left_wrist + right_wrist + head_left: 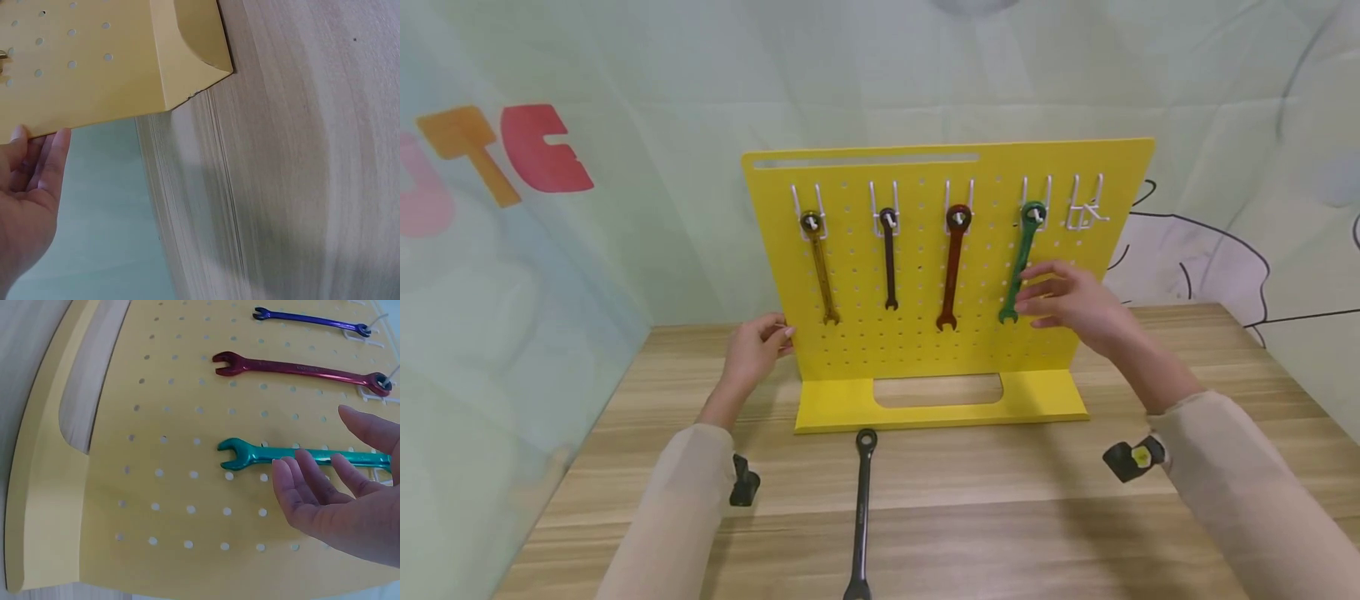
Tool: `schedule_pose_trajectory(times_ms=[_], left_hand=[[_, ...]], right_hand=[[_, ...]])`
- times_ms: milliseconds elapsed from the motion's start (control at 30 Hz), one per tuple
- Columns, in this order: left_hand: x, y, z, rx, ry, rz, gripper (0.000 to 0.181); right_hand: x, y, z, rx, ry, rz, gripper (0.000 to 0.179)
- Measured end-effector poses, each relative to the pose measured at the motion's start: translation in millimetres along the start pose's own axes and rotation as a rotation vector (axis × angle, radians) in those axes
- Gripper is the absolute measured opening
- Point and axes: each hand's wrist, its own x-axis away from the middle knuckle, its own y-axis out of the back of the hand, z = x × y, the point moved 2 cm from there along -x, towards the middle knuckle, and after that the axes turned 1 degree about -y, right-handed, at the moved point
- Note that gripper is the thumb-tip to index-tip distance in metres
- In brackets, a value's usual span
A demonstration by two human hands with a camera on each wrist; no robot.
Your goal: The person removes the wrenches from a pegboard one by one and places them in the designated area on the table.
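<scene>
A yellow pegboard [865, 350] stands upright on the table. My left hand [756, 350] holds its left edge; in the left wrist view, the fingertips [61, 139] meet that edge. Beside the lower half of a green wrench [1024, 250] is my right hand [1078, 307], thumb apart and fingers loosely bent. Its fingertips overlap the wrench's shaft in the right wrist view, with no grip around it. The green wrench hangs by its ring end from a white hook. To its left hang a red wrench [953, 267], a small dark purple wrench [891, 267] and a gold wrench [822, 271].
A long black wrench [862, 500] lies on the wooden table [970, 517] in front of the board's base. At the board's right end is a white hook [1085, 212] with no wrench on it. A printed cloth [662, 217] hangs behind.
</scene>
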Motion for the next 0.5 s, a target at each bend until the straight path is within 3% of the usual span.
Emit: schedule_pose_trajectory(times_ms=[200,500], left_hand=[[0.4,0.0,0.8,0.007,0.005,-0.001,0.025],[0.4,0.3,0.9,-0.005,-0.001,-0.002,0.024]], right_hand=[[-1.2,7.3,3.1,-0.018,0.015,-0.055,0.052],[-2.5,9.1,9.2,-0.061,0.031,-0.069,0.054]])
